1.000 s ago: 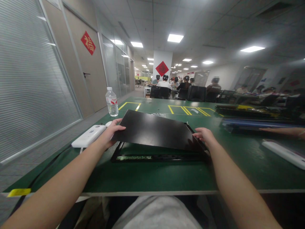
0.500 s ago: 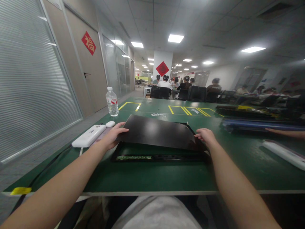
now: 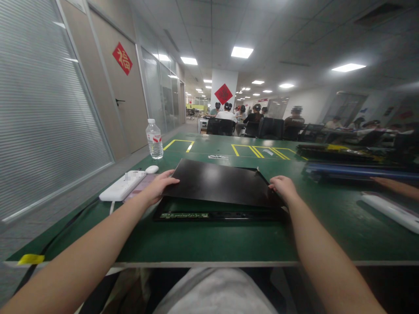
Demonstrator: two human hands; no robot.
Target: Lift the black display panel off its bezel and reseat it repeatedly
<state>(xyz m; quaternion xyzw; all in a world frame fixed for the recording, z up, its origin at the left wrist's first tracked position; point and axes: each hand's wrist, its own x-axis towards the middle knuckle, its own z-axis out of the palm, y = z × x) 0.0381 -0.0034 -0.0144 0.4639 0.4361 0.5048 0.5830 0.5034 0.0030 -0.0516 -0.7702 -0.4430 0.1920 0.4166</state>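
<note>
A thin, glossy black panel [image 3: 218, 183], like a flat display screen, lies tilted over a black frame [image 3: 248, 216], its left end raised. My left hand [image 3: 160, 186] grips the panel's left edge, thumb on top and the other fingers partly hidden beneath. At the right edge, my right hand [image 3: 284, 188] is closed with fingertips pinching the panel's border, close to the frame's side. Along the frame's near side runs a strip of green circuit board [image 3: 185, 215]. The panel covers most of the frame's inside.
A white power bank-like box [image 3: 121, 186] with a cable and a white mouse-like object [image 3: 152, 169] sit left, near a water bottle [image 3: 154, 139]. Right are stacked dark panels [image 3: 343, 152], a blue-edged panel [image 3: 353, 171], another person's hand [image 3: 384, 181] and a white device [image 3: 389, 209].
The panel's left end has dropped slightly and shifted a little to the right, along with my left hand. My right hand stays nearly in place.
</note>
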